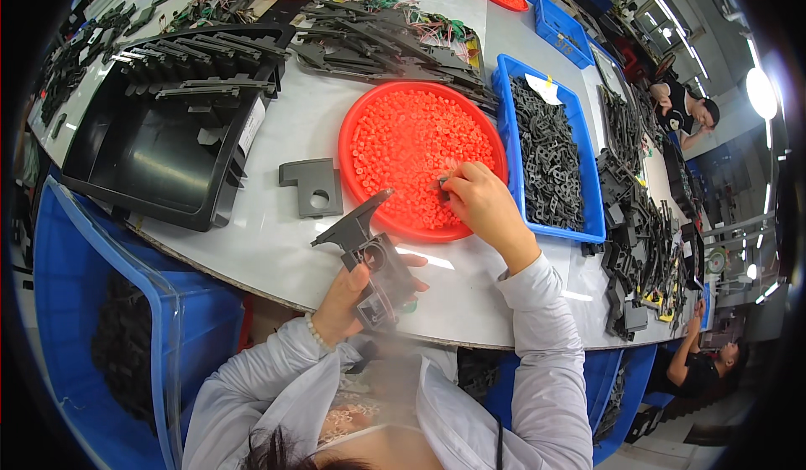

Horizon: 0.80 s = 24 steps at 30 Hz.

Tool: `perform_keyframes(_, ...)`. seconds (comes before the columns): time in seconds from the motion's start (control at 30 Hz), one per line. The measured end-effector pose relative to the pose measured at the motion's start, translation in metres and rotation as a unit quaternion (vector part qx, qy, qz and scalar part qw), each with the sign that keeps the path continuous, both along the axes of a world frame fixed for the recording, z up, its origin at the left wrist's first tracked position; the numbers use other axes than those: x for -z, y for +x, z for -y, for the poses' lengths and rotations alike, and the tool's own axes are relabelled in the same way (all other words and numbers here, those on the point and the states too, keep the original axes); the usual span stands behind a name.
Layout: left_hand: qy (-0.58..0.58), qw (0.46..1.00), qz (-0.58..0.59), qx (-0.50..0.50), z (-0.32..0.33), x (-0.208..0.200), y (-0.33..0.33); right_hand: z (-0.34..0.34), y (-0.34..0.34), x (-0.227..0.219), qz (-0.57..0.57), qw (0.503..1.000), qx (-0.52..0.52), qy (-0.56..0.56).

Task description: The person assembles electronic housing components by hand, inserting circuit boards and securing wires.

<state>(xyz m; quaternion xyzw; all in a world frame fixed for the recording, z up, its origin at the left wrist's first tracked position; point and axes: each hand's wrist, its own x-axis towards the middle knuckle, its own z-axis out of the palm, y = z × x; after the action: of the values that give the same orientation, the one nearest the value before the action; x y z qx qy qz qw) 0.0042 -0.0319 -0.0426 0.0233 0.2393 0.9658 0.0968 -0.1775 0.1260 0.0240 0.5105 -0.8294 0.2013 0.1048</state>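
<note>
Over the red tray (345, 147), my right hand (485, 207) pinches

My arm (547, 323) reaches forward, and thumb and finger hold a small dark piece (443, 183) above little red bits (403, 147). Lower down, my left hand (342, 300) wraps around a dark grey part (395, 270), thumb left, fingers right. One tip points at the tray.

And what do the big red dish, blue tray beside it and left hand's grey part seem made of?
Red dish: probably smooth plastic, its rim faintly glossy. Blue tray: likely smooth plastic, evenly coloured. Grey part: seemingly matte plastic, given its dull surface; perhaps painted metal.
</note>
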Motion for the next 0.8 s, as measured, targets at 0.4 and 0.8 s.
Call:
perform_keyframes(0.4,-0.002,1.0,0.008,0.002,0.0,0.0,0.0,0.0,0.0,-0.018,0.121,0.988,0.096,0.019)
perform_keyframes(0.8,-0.004,1.0,0.014,-0.006,0.0,-0.002,0.001,0.015,-0.01,-0.012,0.177,0.963,0.158,0.128)
